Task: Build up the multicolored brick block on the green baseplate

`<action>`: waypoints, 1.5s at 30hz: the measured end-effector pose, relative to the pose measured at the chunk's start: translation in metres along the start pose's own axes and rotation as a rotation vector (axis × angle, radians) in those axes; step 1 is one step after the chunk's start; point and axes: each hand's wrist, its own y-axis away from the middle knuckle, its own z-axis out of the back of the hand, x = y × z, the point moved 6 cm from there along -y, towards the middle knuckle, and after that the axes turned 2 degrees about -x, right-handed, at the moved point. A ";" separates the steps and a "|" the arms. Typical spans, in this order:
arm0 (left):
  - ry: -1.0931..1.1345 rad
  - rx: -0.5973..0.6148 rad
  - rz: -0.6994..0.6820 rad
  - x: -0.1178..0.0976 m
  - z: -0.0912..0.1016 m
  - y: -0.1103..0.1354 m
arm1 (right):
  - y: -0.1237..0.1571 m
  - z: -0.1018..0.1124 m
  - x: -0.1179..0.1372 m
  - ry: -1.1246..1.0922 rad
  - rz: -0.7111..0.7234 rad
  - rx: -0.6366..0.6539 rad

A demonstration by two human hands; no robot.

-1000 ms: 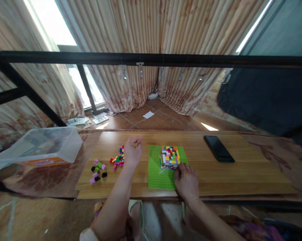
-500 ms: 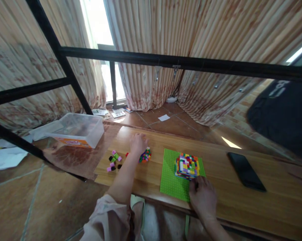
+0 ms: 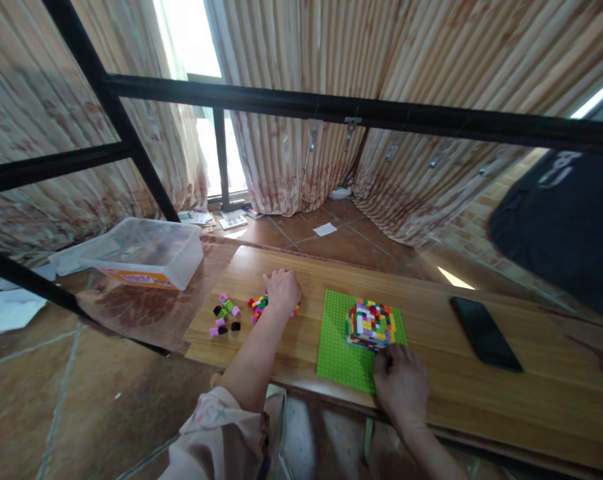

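Left hand (image 3: 283, 290) has shifted rightward over the pile of small coloured bricks (image 3: 258, 305) since the previous frame; whether its fingers are apart or pinching cannot be told. Right hand (image 3: 402, 385) stays beside the near right corner of the multicoloured brick block (image 3: 371, 325), fingers curled, grip unclear. Block sits on green baseplate (image 3: 341, 363); black phone (image 3: 485, 333) lies right of it.

A brown wood-grained board (image 3: 476, 403) bears a green studded baseplate (image 3: 337, 350); at its three o'clock, a black oblong phone (image 3: 485, 333); at ten, multicoloured bricks (image 3: 258, 306); at nine, pink, green, black blocks (image 3: 228, 306).
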 end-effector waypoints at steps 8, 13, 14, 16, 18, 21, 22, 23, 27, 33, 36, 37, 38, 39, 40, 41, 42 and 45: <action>0.134 -0.054 -0.027 -0.008 0.015 0.019 | -0.001 0.002 0.003 -0.014 -0.021 0.012; 0.717 -0.045 0.008 -0.016 0.024 0.016 | -0.002 0.006 0.007 -0.035 -0.050 0.013; 0.793 -0.021 -0.011 -0.021 0.024 0.018 | -0.002 0.007 0.008 -0.039 -0.056 0.016; 1.005 0.041 -0.045 -0.034 0.024 0.024 | -0.002 0.008 0.009 -0.048 -0.068 0.025; 1.239 0.115 -0.061 -0.046 0.022 0.032 | -0.003 0.009 0.011 -0.058 -0.083 0.033; 1.361 0.194 -0.064 -0.061 0.018 0.042 | -0.004 0.010 0.012 -0.067 -0.103 0.038; 1.361 0.211 -0.066 -0.065 0.016 0.044 | -0.004 0.010 0.012 -0.071 -0.108 0.041; 1.353 0.225 -0.070 -0.068 0.014 0.045 | -0.005 0.011 0.012 -0.076 -0.113 0.044; 1.264 0.224 -0.113 -0.077 0.005 0.046 | -0.005 0.012 0.013 -0.093 -0.129 0.057; 1.046 0.080 -0.309 -0.090 0.012 0.051 | -0.006 0.014 0.014 -0.112 -0.134 0.060; 0.950 0.029 -0.387 -0.098 0.017 0.055 | -0.006 0.013 0.015 -0.115 -0.132 0.064; 0.924 0.021 -0.401 -0.101 0.018 0.057 | -0.006 0.013 0.015 -0.115 -0.132 0.063; 0.899 0.012 -0.413 -0.104 0.018 0.058 | -0.006 0.013 0.015 -0.114 -0.132 0.062; 0.874 0.000 -0.422 -0.106 0.017 0.059 | -0.006 0.013 0.015 -0.113 -0.132 0.061; 0.847 -0.014 -0.431 -0.108 0.017 0.060 | -0.006 0.014 0.015 -0.113 -0.131 0.060; 0.822 -0.030 -0.437 -0.110 0.017 0.061 | -0.006 0.014 0.016 -0.112 -0.131 0.060; 0.799 -0.044 -0.442 -0.111 0.016 0.061 | -0.006 0.014 0.016 -0.112 -0.129 0.060; 0.752 -0.067 -0.443 -0.115 0.015 0.062 | -0.006 0.014 0.016 -0.113 -0.126 0.058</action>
